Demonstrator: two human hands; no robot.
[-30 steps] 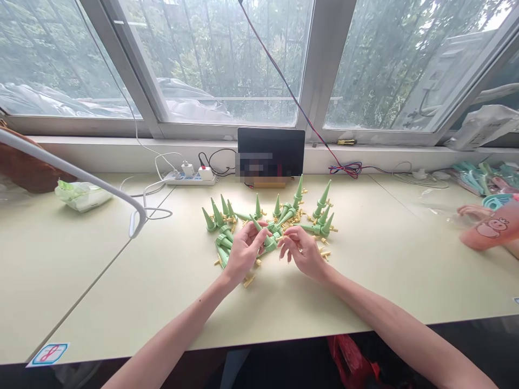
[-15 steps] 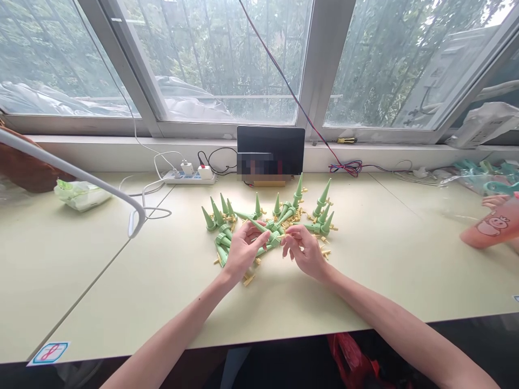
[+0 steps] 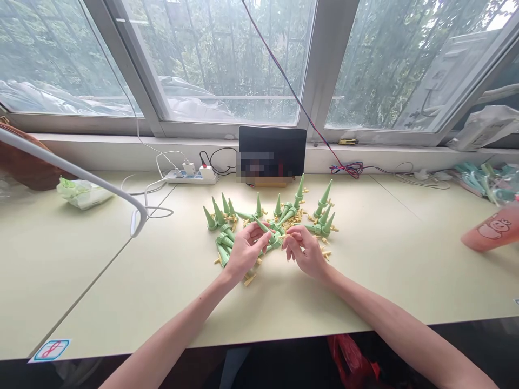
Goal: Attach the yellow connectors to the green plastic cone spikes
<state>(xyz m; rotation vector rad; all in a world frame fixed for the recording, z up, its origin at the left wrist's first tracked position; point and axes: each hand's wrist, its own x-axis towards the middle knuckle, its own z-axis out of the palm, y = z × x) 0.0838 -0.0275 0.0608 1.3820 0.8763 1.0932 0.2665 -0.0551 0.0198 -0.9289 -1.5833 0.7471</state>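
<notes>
My left hand is closed around a green cone-shaped plastic piece, whose tip points up and to the left. My right hand pinches a small yellow plastic part right at the wide end of that cone. Both hands hover just above a pale green table, in front of a scatter of several green cones and small yellow parts. Some cones stand upright, others lie on their sides.
A dark tablet leans against the window sill behind the pile. A white power strip with cables lies to its left. A white lamp arm crosses the left side. Another person's pink-sleeved arm reaches in at the right edge.
My hands have stayed together over the pile, with the cone turning slightly between my fingers. The other person's hand at the right has drawn back, leaving only the pink sleeve in view.
</notes>
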